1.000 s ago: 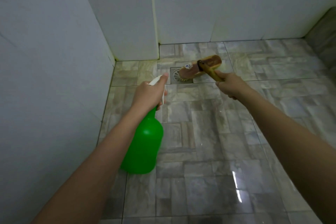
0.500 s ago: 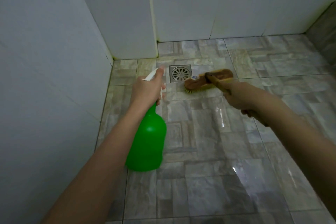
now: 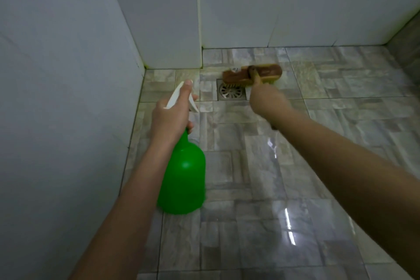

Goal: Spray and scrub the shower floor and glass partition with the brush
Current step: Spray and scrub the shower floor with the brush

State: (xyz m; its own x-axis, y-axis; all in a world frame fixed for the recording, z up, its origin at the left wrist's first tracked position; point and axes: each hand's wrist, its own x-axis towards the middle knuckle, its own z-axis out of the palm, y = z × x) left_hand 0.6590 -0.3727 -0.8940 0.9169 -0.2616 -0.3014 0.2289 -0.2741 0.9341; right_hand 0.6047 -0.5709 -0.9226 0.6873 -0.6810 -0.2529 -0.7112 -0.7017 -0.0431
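Note:
My left hand (image 3: 169, 118) grips the white trigger head of a green spray bottle (image 3: 183, 179), which hangs above the floor near the left wall. My right hand (image 3: 268, 101) is closed on the wooden handle of a scrub brush (image 3: 252, 73). The brush head lies bristles-down on the wet grey tiled floor (image 3: 295, 188), just beyond the far edge of the square metal drain (image 3: 230, 92). No glass partition can be made out.
White tiled walls (image 3: 284, 2) close the floor at the back, and a plain wall (image 3: 56, 98) runs along the left. A jutting wall corner (image 3: 197, 29) stands behind the drain. A darker raised edge (image 3: 406, 45) sits at the far right.
The brush has been pushed away from me, from in front of the drain to beyond it, near the back wall. The bottle has stayed in about the same place.

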